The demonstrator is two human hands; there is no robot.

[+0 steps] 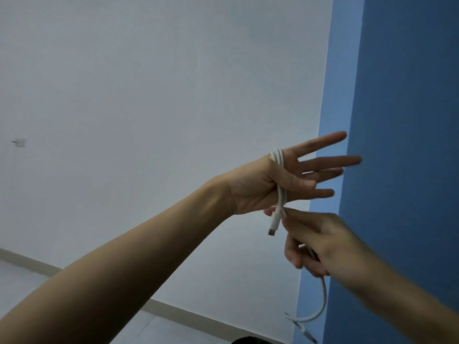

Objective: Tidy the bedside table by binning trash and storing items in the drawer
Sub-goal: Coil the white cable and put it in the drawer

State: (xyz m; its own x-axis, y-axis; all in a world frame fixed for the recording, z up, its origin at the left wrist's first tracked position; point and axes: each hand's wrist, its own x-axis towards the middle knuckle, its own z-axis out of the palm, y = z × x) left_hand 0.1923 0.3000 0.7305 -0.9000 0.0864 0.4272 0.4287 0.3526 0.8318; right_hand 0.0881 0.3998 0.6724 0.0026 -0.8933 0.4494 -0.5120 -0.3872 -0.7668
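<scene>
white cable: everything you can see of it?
The cable is white, thin and smooth, plastic-looking. Several turns loop round the left hand, thumb laid across them, fingers spread. One end, a plug with a metal tip, hangs below the palm. The right hand grips the free length, which droops beneath it and curves left, blurred.

Cable (280,194): plain white along its whole length, no pattern. Plug (272,231): white body, tipped in dull grey.
Wall (149,95): flat pale grey-white, unpatterned, marked by one small darker grey smudge (19,142).
Strip (330,108): a lighter blue is shown, plain.
Side wall (409,95): a deeper blue is shown, plain.
Skirting board (29,263): off-white.
Floor (19,276): pale grey, crossed by a faint darker line.
Object (248,340) at the bottom edge: black; kind cannot be told.
</scene>
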